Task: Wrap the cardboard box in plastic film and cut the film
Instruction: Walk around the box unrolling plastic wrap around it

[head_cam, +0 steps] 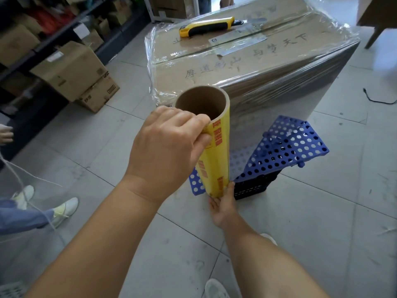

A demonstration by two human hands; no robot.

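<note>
Currently the left hand point(169, 147) grips the film roll point(214, 151) at its top rim and the right hand point(223, 203) cups its base, beside the film-covered cardboard box point(247, 67). Risk: film slackening; the utility knife point(207, 26) could slide off the box.

blue perforated panels point(285, 145) on black crate point(253, 187); shelf boxes point(71, 72) left.

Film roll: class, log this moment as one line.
left hand: grips film roll top | right hand: supports roll bottom | cardboard box: film-covered | utility knife: on box, untouched
</note>
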